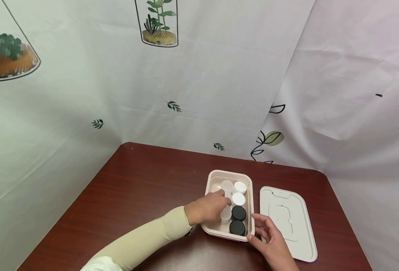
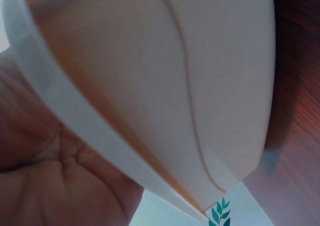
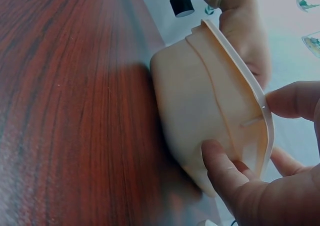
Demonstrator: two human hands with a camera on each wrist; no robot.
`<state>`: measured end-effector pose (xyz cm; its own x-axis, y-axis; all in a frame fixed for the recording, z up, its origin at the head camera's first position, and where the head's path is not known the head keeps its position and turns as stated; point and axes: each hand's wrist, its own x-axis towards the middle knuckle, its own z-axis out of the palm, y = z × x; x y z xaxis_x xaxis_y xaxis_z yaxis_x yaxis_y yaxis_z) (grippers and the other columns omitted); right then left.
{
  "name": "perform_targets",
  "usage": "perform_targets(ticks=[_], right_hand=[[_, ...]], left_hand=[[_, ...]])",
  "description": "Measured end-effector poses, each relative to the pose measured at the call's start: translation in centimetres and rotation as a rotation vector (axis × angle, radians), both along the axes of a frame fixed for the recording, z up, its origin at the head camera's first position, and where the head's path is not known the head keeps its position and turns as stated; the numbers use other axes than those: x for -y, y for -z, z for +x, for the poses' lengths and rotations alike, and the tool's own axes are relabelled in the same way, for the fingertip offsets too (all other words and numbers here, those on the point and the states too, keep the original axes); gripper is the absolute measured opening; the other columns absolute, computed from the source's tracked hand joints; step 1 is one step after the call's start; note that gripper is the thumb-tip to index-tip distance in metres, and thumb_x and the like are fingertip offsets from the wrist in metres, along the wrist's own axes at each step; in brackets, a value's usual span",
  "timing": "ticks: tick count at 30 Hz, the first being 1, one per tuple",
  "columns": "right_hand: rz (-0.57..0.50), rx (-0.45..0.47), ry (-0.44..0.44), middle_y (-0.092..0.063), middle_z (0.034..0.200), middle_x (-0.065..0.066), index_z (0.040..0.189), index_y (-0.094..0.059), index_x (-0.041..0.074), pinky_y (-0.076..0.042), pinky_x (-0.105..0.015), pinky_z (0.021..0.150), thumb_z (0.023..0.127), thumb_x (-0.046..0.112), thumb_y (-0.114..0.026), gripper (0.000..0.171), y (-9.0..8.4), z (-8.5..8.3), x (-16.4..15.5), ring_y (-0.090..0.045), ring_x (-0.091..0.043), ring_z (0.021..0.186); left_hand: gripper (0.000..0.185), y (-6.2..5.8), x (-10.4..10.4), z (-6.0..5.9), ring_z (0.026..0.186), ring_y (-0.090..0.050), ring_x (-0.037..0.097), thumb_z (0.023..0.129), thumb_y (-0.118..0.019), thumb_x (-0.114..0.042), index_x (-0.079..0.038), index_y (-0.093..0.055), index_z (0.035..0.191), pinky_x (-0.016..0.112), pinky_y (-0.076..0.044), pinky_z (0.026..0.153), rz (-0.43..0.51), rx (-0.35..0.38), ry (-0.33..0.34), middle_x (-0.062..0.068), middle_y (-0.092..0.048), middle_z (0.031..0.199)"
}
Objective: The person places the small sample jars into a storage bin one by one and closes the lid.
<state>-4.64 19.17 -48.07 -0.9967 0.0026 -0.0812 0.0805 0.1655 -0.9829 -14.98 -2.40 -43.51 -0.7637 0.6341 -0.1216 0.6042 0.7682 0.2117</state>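
Note:
A pale pink plastic box (image 1: 230, 174) sits uncovered on the table, holding two rows of small round jars. My left hand (image 1: 207, 207) reaches over its left rim, fingers down among the translucent jars (image 1: 225, 215); whether they grip one I cannot tell. Right beside those fingers are two white-lidded jars (image 1: 238, 199) and two black-lidded jars (image 1: 237, 227). At the box's near right corner, my right hand (image 1: 269, 237) holds the rim and wall between thumb and fingers. The right wrist view shows a fingertip (image 3: 212, 151) against the outer wall. In the left wrist view, the palm (image 2: 65, 171) is beside the rim.
A flat off-white lid (image 1: 302, 226) lies on the table to the right of the box. The dark red-brown table (image 1: 145, 184) extends to the left. White printed curtains (image 1: 199, 75) hang behind and on both sides.

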Motion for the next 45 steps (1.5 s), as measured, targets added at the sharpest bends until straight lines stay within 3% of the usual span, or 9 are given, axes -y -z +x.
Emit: perform_targets(ticks=[10, 24, 36, 45], right_hand=[[0.013, 0.006, -0.009, -0.062, 0.136, -0.019, 0.143, -0.055, 0.006, -0.058, -0.022, 0.084, 0.088, 0.001, -0.082, 0.061, -0.2, 0.0, -0.1, -0.069, -0.009, 0.109], [0.019, 0.021, -0.006, -0.060, 0.140, -0.018, 0.144, -0.055, 0.006, -0.057, -0.021, 0.086, 0.088, 0.002, -0.082, 0.062, -0.2, -0.1, -0.1, -0.067, -0.007, 0.112], [0.010, -0.025, -0.017, -0.060, 0.138, -0.018, 0.142, -0.055, 0.004, -0.057, -0.021, 0.085, 0.089, -0.001, -0.080, 0.059, -0.2, 0.0, 0.1, -0.068, -0.008, 0.111], [0.060, -0.039, -0.022, -0.060, 0.143, -0.016, 0.141, -0.059, 0.005, -0.058, -0.021, 0.087, 0.091, 0.003, -0.080, 0.055, -1.0, 0.1, -0.7, -0.068, -0.002, 0.114]], left_hand=[[0.052, -0.5, 0.2, 0.1, 0.078, -0.056, 0.010, 0.073, -0.096, -0.013, -0.019, -0.076, 0.120, 0.021, -0.047, 0.067, 0.021, -0.004, -0.009, 0.000, -0.062, 0.100], [0.052, -2.1, 0.8, -0.4, 0.095, -0.063, 0.012, 0.080, -0.093, -0.023, -0.019, -0.073, 0.128, 0.024, -0.054, 0.082, 0.062, -0.017, -0.009, 0.001, -0.067, 0.110], [0.047, -3.0, 0.9, -0.1, 0.097, -0.060, 0.009, 0.088, -0.088, -0.027, -0.019, -0.071, 0.131, 0.021, -0.052, 0.083, 0.158, -0.027, -0.013, 0.000, -0.067, 0.115], [0.049, -3.4, 0.5, 0.6, 0.097, -0.064, 0.008, 0.090, -0.085, -0.033, -0.013, -0.071, 0.132, 0.018, -0.051, 0.082, 0.312, 0.006, -0.001, 0.003, -0.072, 0.113]])
